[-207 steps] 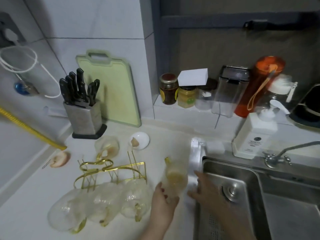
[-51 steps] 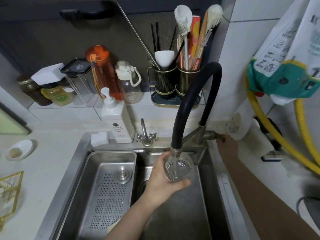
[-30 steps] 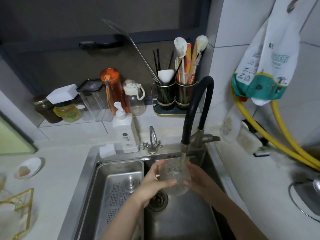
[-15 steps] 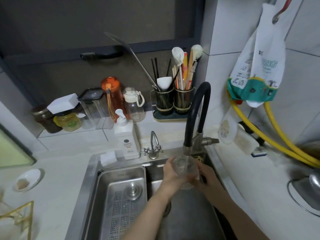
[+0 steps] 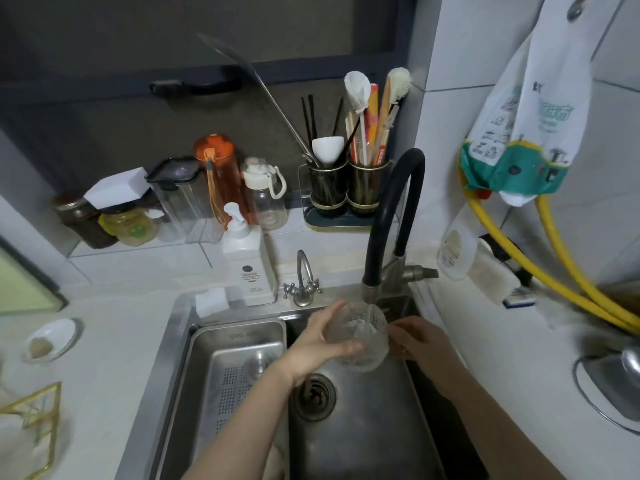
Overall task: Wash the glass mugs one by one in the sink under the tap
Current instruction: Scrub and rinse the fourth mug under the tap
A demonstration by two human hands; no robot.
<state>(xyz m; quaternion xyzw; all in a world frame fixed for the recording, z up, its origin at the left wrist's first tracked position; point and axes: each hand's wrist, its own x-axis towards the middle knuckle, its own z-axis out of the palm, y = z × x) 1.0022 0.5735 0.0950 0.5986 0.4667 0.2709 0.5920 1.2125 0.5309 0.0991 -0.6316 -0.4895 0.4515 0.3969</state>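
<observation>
Compared with half a second ago, the glass mug (image 5: 358, 336) sits lower and tilts more toward the viewer, over the sink (image 5: 363, 427) and just below the spout of the black tap (image 5: 394, 216). The left hand (image 5: 322, 344) grips the mug from nine o'clock, thumb curled under it; the right hand (image 5: 419, 341) touches its three o'clock side, though I cannot tell how those fingers lie. A perforated drain tray (image 5: 235, 358) fills the sink's left half. At twelve o'clock, behind one soap dispenser (image 5: 247, 265), two utensil holders (image 5: 348, 185) carry chopsticks, brushes and a ladle. At ten o'clock stand two bottles (image 5: 242, 185) and two jars (image 5: 104, 220). One small dish (image 5: 52, 339) at nine o'clock holds a brownish lump.
</observation>
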